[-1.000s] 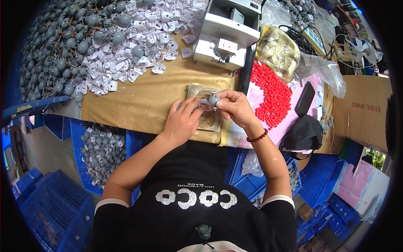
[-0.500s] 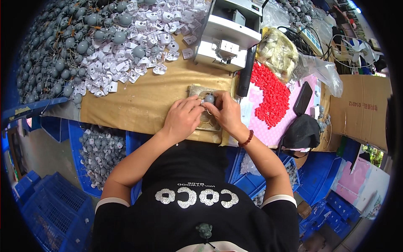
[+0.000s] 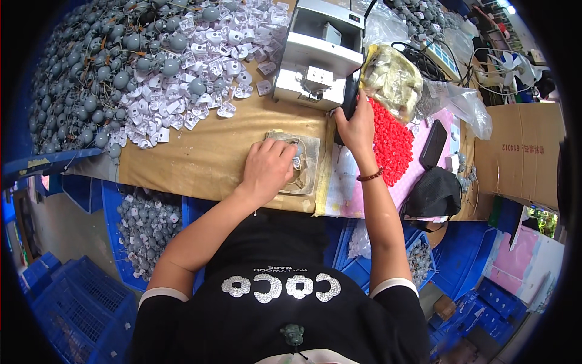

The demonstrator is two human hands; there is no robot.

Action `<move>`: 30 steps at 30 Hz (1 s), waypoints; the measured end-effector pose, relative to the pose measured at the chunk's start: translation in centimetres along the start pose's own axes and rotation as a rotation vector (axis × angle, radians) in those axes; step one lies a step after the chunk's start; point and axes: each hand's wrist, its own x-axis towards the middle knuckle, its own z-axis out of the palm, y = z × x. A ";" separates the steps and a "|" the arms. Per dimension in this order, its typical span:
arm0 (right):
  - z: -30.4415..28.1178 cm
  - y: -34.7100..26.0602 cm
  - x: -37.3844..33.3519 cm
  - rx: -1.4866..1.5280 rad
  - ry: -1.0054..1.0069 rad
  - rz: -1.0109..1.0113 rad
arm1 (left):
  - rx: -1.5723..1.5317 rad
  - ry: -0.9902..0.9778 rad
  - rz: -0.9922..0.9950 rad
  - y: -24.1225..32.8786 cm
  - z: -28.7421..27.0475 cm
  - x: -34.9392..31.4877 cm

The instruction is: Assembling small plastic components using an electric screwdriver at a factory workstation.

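A workshop for assembling small parts: the workbench (image 3: 194, 161) bears heaped grey wired balls (image 3: 76, 91), white plastic housings (image 3: 160, 109), red plastic pieces (image 3: 394, 148), a square jig (image 3: 311, 151) and a bench machine (image 3: 333, 51), with blue crates (image 3: 91, 297) below.

Bright light, dark curved fisheye rim.

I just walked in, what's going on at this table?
A person's left hand rests on a square block, at a small part on it. The right hand grips a black handle beside the white machine. Red pieces lie right of that hand; grey balls and white pieces are heaped at the table's left.
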 end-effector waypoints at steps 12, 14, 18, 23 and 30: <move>-9.7 -9.0 2.8 1.354 0.108 -0.230 | -0.072 0.026 -0.024 -0.2 -0.3 -0.1; -10.4 -10.3 4.3 1.521 -0.104 -0.207 | -0.099 0.026 -0.032 -0.3 -0.3 -0.3; -8.0 -12.1 6.6 1.304 0.037 -0.142 | -0.110 0.024 -0.044 -0.5 0.2 -0.6; -5.1 -12.6 8.5 1.218 0.047 -0.187 | -0.095 0.002 -0.032 -0.5 -0.1 -0.4; -5.0 -14.0 6.2 1.153 -0.148 0.040 | -0.103 0.043 -0.029 -0.9 0.1 -0.7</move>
